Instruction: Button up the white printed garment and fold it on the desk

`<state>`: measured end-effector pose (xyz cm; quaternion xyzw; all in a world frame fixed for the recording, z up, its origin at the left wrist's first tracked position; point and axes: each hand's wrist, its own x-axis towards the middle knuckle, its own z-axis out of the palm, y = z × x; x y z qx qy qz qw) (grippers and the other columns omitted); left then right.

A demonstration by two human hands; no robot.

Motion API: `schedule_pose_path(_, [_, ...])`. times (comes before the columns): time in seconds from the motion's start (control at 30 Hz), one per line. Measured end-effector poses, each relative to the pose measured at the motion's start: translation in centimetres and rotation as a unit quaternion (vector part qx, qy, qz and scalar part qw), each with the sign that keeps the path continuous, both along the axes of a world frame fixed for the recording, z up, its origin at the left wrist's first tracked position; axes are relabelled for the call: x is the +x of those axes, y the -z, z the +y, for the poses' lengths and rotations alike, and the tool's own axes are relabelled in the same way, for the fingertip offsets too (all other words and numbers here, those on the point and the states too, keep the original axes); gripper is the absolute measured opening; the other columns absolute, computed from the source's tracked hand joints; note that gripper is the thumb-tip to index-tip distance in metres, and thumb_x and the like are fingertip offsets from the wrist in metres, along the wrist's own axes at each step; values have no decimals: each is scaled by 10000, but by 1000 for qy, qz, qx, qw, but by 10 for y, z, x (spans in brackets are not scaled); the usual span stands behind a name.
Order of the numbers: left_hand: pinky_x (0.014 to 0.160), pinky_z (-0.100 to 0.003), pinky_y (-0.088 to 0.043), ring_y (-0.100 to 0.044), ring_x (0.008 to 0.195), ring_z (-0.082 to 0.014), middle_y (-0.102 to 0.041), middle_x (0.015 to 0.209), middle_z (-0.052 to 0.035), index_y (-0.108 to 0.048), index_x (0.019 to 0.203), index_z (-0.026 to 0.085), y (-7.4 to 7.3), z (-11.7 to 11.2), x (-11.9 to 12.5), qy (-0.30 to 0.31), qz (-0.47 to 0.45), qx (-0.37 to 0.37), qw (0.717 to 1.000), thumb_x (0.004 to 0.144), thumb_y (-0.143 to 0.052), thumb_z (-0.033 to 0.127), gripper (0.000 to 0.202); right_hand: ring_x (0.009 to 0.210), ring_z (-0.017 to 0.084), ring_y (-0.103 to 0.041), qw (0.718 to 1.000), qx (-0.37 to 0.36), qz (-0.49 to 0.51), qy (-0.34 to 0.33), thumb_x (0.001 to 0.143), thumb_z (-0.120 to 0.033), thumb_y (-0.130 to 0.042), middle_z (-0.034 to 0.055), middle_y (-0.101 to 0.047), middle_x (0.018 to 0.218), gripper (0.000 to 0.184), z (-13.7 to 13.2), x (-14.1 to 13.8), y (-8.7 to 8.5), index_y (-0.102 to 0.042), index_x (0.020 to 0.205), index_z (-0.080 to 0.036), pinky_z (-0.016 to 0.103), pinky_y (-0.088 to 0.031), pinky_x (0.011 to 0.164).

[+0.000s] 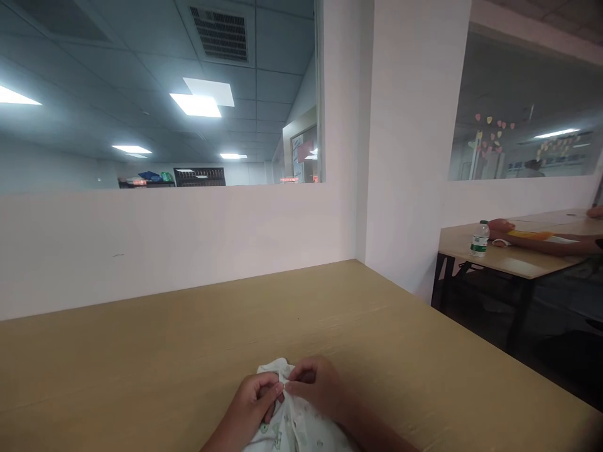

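Note:
A white cloth garment [301,424] with small green prints lies at the front of the wooden table, partly cut off by the lower edge of the view. My left hand [252,405] pinches its fabric near the upper end, thumb and forefinger closed. Right beside it, my right hand [318,386] pinches the same spot from the other side. The fingertips of both hands almost meet over a fold or seam. Whatever small part sits between the fingertips is too small to make out.
The wooden table [188,339] meets a white wall [188,238] with windows above it. On the right, a second table [513,263] bears a plastic bottle [479,240] with a green cap and a doll-like figure [502,225]. Another person's arm [556,246] rests there.

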<state>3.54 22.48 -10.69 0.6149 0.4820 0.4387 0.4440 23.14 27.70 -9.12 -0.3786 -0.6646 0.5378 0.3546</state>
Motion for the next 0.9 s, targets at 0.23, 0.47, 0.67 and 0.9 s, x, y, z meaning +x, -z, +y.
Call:
schedule_pose_path(0.23, [530,-232,-254,-397,515,-107,-450,539,21,-627,759,124,-6,-2,1,-7,13,1,1000,841,-629,722,604,648,138,-545,997,72,17,12,742,-238,-668,13,-621,702,100,-11,-5,-8,-680,776,-144,251,-390,617])
schedule_pose_path(0.47, [542,-237,-263,-408,553,-112,-455,578,10,-630,768,112,-10,-6,4,-23,17,4,1000,844,-620,723,615,696,136,-476,993,108,-45,-11,844,-287,-591,-5,-547,736,128,-13,-1,-11,-614,810,-166,273,-362,670])
schedule_pose_path(0.67, [570,-230,-303,-431,624,-120,-517,681,-20,-673,799,110,-13,-9,9,-54,6,20,998,858,-627,671,567,640,122,-407,995,-51,-2,-87,826,-454,-619,-3,-494,748,299,0,2,2,-582,886,-163,258,-299,582])
schedule_pose_path(0.9, [593,-235,-346,-431,638,-129,-568,695,-29,-711,823,118,-14,-10,9,-142,22,51,988,789,-733,617,501,674,128,-469,979,-146,100,-98,741,-534,-752,14,-558,773,409,-9,3,-5,-632,874,-166,242,-370,627])
